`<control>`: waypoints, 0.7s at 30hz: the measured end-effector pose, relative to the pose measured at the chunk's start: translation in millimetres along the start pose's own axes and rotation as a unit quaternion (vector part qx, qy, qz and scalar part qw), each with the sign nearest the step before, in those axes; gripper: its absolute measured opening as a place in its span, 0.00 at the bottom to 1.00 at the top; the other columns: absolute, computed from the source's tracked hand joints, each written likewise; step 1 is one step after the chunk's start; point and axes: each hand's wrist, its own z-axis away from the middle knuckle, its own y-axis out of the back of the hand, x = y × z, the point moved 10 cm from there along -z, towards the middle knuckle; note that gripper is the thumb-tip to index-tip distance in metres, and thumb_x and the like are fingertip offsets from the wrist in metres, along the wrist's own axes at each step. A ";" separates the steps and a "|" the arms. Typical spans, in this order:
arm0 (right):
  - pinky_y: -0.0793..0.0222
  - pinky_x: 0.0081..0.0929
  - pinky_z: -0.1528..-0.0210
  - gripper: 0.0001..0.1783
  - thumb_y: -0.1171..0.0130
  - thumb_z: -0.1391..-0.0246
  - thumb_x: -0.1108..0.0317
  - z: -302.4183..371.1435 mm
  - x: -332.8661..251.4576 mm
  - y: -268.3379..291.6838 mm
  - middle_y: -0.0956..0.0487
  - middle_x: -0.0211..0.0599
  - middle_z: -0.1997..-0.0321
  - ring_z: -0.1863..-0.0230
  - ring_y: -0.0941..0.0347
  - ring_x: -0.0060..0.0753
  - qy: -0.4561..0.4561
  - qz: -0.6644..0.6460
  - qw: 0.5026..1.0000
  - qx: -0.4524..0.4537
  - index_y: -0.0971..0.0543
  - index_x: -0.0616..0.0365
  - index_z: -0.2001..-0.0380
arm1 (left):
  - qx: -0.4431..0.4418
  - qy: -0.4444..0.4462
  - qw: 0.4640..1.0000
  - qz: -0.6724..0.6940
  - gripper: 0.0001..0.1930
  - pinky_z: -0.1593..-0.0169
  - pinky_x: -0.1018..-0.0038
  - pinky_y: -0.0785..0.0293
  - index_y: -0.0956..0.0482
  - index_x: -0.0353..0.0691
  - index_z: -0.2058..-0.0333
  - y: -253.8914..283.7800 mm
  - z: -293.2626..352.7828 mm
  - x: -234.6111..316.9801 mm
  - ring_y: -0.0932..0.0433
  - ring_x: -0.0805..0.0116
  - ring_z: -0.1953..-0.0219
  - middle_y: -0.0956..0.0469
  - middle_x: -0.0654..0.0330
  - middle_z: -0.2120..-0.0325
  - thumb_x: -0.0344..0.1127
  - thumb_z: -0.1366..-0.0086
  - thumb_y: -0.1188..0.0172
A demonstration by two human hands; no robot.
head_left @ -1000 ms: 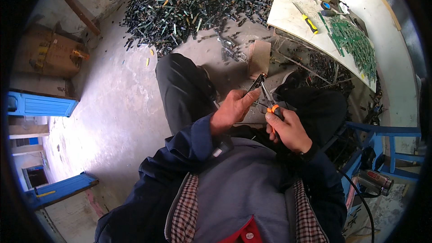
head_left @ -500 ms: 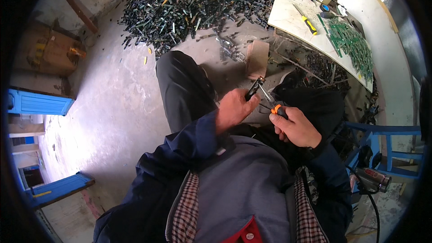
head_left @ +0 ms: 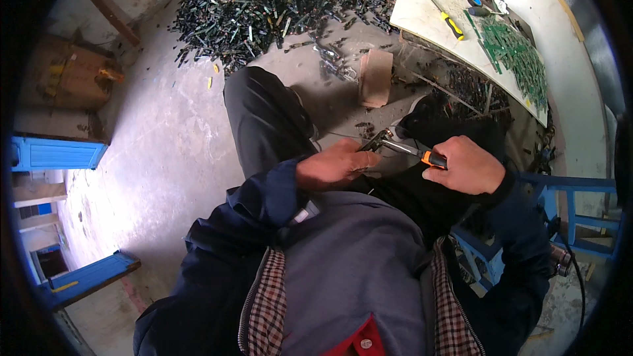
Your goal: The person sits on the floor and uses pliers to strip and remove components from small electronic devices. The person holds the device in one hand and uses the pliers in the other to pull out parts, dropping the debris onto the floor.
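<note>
"what has been changed in the last second?"

"the orange-and-black hand tool has been swung from a steep slant to a much flatter one, and the right hand has been carried further to the right of the brown block."

"and the dark part?"

"in this view it has been brought clear of the block's near edge, and it is held on the near side of the block."

"how is each grip to be described?"

"by the left hand the part is clasped; by the right, the tool's handle is tightly wrapped. whether the part's end is bitten by the tip or only touched cannot be told."

"what is meant by the change?"

"that end is judged to be worked from the side now. neither the heap beyond the block nor the worktop to its right is touched."
</note>
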 end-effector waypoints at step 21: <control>0.35 0.25 0.79 0.20 0.34 0.56 0.57 -16.5 -3.6 -75.2 0.25 0.40 0.81 0.82 0.30 0.30 0.063 -0.654 0.738 -0.156 0.24 0.65 0.73 | -0.137 0.207 0.742 0.623 0.20 0.81 0.79 0.53 0.42 0.49 0.86 -39.1 -2.2 9.4 0.51 0.81 0.88 0.46 0.74 0.90 0.39 0.34 0.52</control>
